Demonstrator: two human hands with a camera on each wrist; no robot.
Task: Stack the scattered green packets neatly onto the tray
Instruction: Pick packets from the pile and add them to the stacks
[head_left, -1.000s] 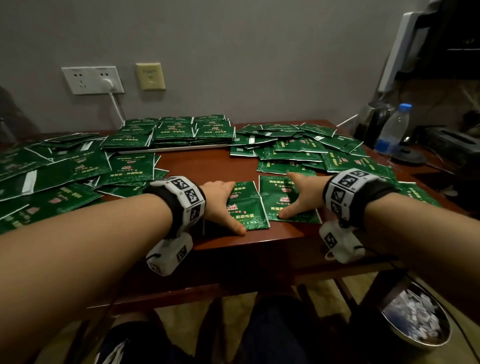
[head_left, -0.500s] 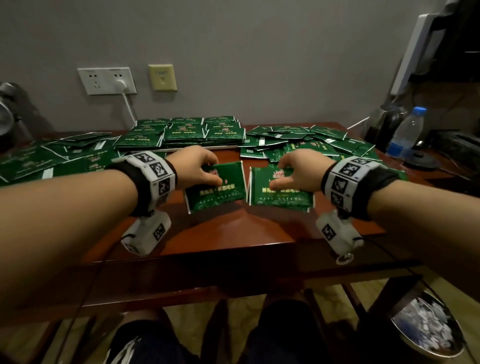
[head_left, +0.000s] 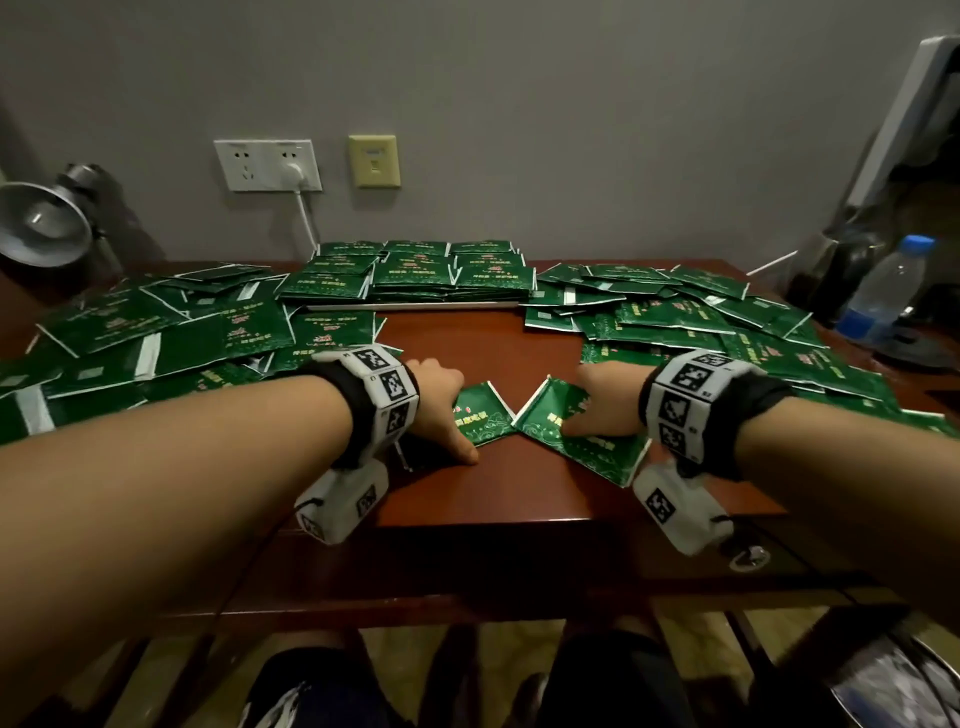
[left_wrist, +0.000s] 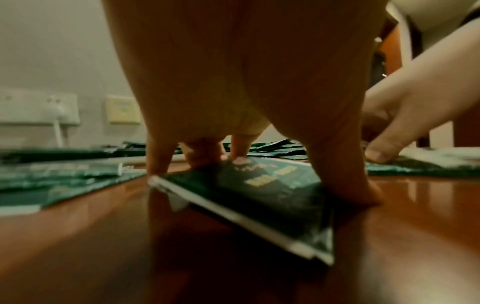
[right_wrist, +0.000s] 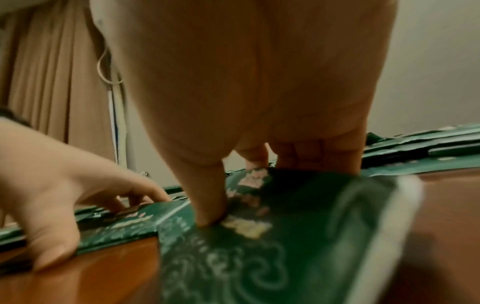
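Observation:
Two green packets lie angled on the red-brown table (head_left: 483, 488) near its front edge. My left hand (head_left: 441, 410) grips the left packet (head_left: 480, 415), fingers on its far edge and thumb (left_wrist: 350, 185) at its side; its near corner (left_wrist: 259, 205) is raised off the wood. My right hand (head_left: 597, 402) holds the right packet (head_left: 587, 447), with the thumb (right_wrist: 210, 205) pressed on its printed face (right_wrist: 259, 257) and the fingers at its far edge. Neat stacks of packets (head_left: 415, 270) sit on the white tray (head_left: 415, 306) at the back centre.
Scattered packets cover the table's left side (head_left: 156, 338) and right side (head_left: 701, 317). A desk lamp (head_left: 41, 223) stands far left. A water bottle (head_left: 883, 291) and a dark kettle (head_left: 841, 270) are at the right. A wall socket (head_left: 267, 165) has a cable plugged in.
Both hands pressed flat packets, then lifted them off the table. Now the packets are back down on the wood, turned so they angle towards each other.

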